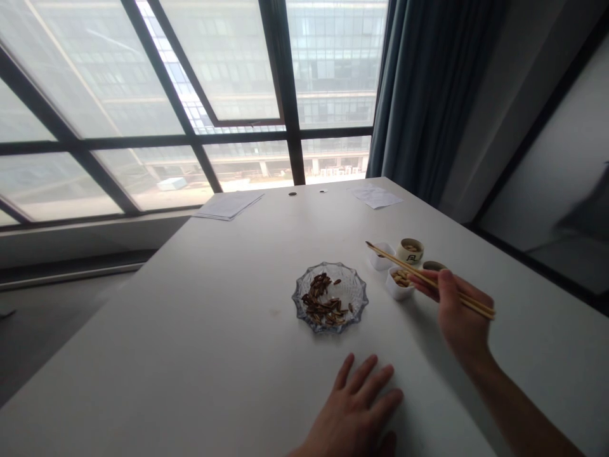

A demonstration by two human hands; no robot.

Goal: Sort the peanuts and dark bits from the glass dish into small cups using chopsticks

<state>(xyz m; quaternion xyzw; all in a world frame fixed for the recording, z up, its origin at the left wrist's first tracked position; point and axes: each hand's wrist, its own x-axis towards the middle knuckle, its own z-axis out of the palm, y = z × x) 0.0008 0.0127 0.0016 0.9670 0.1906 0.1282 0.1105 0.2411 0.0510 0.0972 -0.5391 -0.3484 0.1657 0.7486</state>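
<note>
My right hand point(459, 304) is closed around a pair of wooden chopsticks point(404, 263). Their tips reach up and left over a white square cup point(379, 261), with a small dark piece at the end. Below the sticks, a second white cup point(398, 291) holds pale nut-like pieces. Beside them stands a cream round jar point(410, 251) with a dark character on its side. A scalloped clear glass dish point(359, 298) holds many brown, seed-like pieces point(323, 304). On the table in front of this dish, my left hand point(354, 406) lies with fingers spread, holding nothing.
The white table point(190, 330) runs toward a large window. Paper sheets point(228, 205) lie at its far left, and another paper point(375, 195) at the far right. A dark round object point(434, 266) sits behind my right hand. A dark curtain point(428, 95) hangs beyond the table.
</note>
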